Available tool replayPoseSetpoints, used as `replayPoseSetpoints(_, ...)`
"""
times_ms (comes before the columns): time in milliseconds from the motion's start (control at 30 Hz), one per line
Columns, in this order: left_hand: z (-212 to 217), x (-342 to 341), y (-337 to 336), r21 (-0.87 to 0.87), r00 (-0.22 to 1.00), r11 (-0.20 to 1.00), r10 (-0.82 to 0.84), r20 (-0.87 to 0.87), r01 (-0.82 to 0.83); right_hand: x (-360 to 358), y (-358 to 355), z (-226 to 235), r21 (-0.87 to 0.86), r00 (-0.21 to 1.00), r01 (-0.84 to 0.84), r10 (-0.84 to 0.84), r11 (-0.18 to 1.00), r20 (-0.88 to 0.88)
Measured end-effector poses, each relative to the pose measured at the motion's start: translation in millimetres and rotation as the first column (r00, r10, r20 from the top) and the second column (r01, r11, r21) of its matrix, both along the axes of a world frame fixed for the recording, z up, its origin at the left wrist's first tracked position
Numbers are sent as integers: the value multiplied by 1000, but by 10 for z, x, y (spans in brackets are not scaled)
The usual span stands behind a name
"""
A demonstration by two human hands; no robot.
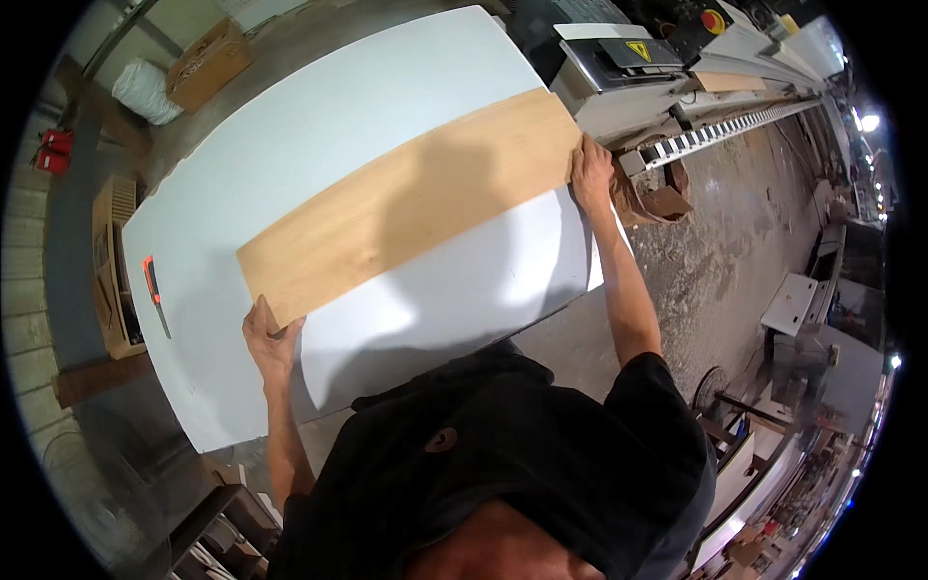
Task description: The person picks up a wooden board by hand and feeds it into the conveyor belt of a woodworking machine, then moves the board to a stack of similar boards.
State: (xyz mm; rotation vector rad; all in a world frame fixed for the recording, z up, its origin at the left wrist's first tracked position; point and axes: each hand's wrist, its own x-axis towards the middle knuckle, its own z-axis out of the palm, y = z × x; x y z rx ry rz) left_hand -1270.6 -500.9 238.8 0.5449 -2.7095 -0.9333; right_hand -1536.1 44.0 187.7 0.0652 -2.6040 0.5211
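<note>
A long, light wood-coloured board (329, 232) lies at a slant across a white table top (280, 155), its right end farther from me. My left hand (272, 338) grips the board's near left corner, thumb and fingers closed on the edge. At the other end, my right hand (592, 172) is wrapped round the right edge by the near corner; its fingertips are partly hidden. My shadow falls over the middle of the board. An orange and black utility knife (155, 290) rests on the table to the left, apart from my left hand.
Beyond the table's right side stands a grey machine (628, 72) with a long black-and-white toothed rail (725, 132). An open brown bag (662, 198) sits below it. A cardboard box (208, 66) and a white roll (147, 91) are at the far left, a wooden crate (116, 261) beside the table.
</note>
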Motion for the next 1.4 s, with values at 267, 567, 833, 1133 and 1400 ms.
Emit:
replayPoseSetpoints(267, -70, -22, -106, -99, 999, 994, -48, 8, 49, -142, 214, -5, -188, 989, -117, 131, 975, 63)
replayPoseSetpoints(567, 0, -30, -129, -166, 999, 986, -38, -28, 33, 33, 432, 631, -194, 833, -327, 379, 925, 402)
replayPoseSetpoints(833, -89, -18, -291, -227, 996, 971, -84, -22, 77, -327, 480, 720, -127, 788, -368, 381, 921, 484)
replayPoseSetpoints(1133, -97, -13, -330, -200, 995, 980, -4, 98, 24, -324, 443, 729, -92, 788, -344, 341, 934, 512)
replayPoseSetpoints(1400, 367, -34, -2, -361, 990, 926, -137, -42, 113, -83, 50, 1113, 126, 940, -341, 340, 931, 35)
